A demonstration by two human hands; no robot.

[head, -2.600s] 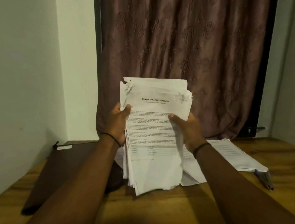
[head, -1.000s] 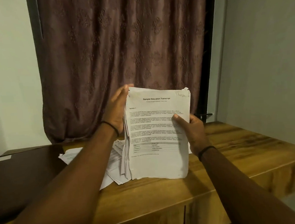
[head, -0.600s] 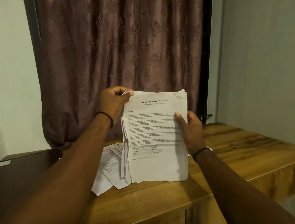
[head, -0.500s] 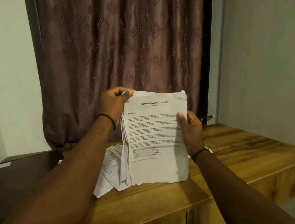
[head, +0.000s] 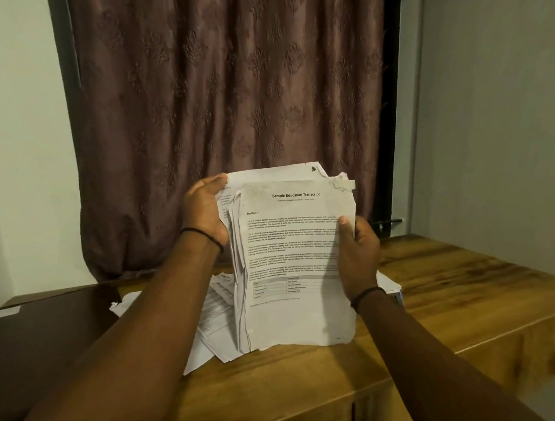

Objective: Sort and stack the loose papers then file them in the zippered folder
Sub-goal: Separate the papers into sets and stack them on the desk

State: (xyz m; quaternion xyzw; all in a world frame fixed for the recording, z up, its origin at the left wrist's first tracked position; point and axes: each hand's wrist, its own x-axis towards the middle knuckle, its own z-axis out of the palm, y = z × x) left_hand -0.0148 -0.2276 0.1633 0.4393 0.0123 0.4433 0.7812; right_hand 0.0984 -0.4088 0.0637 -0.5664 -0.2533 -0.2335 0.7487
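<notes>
I see white papers (head: 298, 258) printed black, a mauve curtain (head: 227, 98) with a damask motif, a brown wood-grain table (head: 442, 297).

A stack of papers (head: 296, 258) stands upright on the table (head: 442, 297) before a curtain (head: 227, 98), loose sheets (head: 211, 312) behind it, a folder (head: 41, 345) left.

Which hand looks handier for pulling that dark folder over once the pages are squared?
Probably the left hand: the dark folder lies on its side of the table. The right hand grips the paper stack at the far edge.
</notes>
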